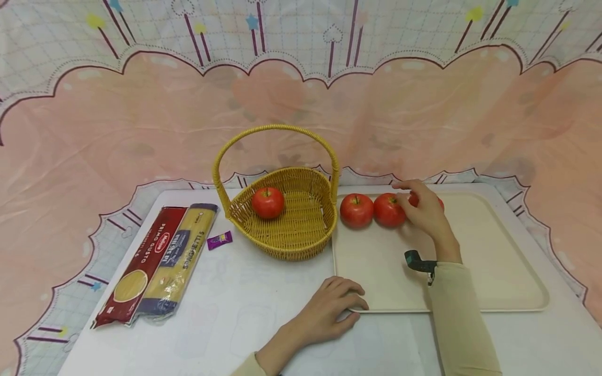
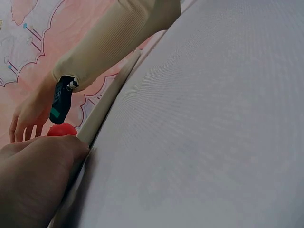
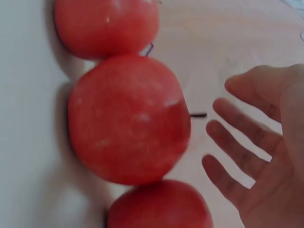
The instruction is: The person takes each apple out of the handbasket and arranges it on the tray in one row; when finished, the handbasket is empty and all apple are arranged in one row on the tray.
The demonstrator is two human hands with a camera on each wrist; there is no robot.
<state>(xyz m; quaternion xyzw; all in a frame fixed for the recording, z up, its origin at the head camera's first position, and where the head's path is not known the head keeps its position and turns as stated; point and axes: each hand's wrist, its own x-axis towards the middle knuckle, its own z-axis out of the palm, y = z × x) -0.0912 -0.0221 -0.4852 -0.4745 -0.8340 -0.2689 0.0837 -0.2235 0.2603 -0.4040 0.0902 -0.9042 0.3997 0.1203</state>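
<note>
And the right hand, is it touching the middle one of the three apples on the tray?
Apart: the right wrist view shows a clear gap between the right hand and the middle apple.

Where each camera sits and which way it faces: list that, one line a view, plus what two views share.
Head: worn on the head, facing forward and down at a wicker basket, tray and spaghetti packet; both hands and sleeves show.
Left wrist: worn on that wrist, facing past the left hand along the tray's edge; the right hand and its sleeve show beyond.
Right wrist: worn on that wrist, facing three red apples close up; the right hand shows, fingers extended.
Shared: head and right-wrist views both show the right hand near those apples.
</note>
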